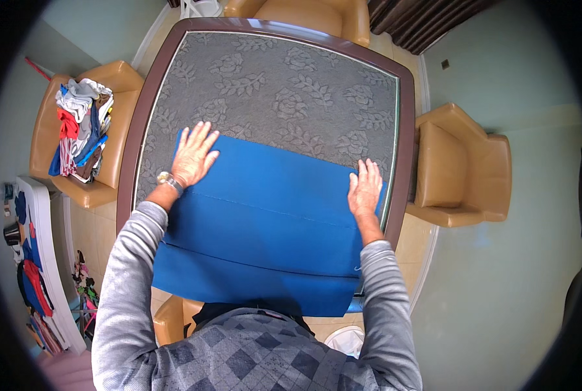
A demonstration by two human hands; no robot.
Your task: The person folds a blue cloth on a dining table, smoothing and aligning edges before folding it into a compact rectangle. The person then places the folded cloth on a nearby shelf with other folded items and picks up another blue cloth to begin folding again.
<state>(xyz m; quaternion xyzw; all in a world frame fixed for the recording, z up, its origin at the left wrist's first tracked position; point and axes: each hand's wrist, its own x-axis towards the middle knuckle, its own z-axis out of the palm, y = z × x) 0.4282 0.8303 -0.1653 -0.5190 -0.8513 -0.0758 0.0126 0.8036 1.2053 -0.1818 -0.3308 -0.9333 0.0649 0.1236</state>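
Note:
A blue piece of fabric (266,210) lies spread over the near half of a table (405,122) with a dark wooden rim and a grey floral top. Its near part hangs towards my body, and stitched lines run across it. My left hand (194,154) rests flat on the fabric's far left corner, fingers apart, with a metal watch at the wrist. Near the far right corner my right hand (365,191) lies palm down on the same fabric, its fingers slightly apart. Neither hand grips anything. Short loose threads show at the fabric's side edges.
Tan leather armchairs stand left (117,166), right (447,166) and beyond the table (300,17). A pile of clothes (83,129) lies on the left one. At the lower left is a white shelf unit (46,244) with folded cloth. A white stool (345,339) is partly visible near my right side.

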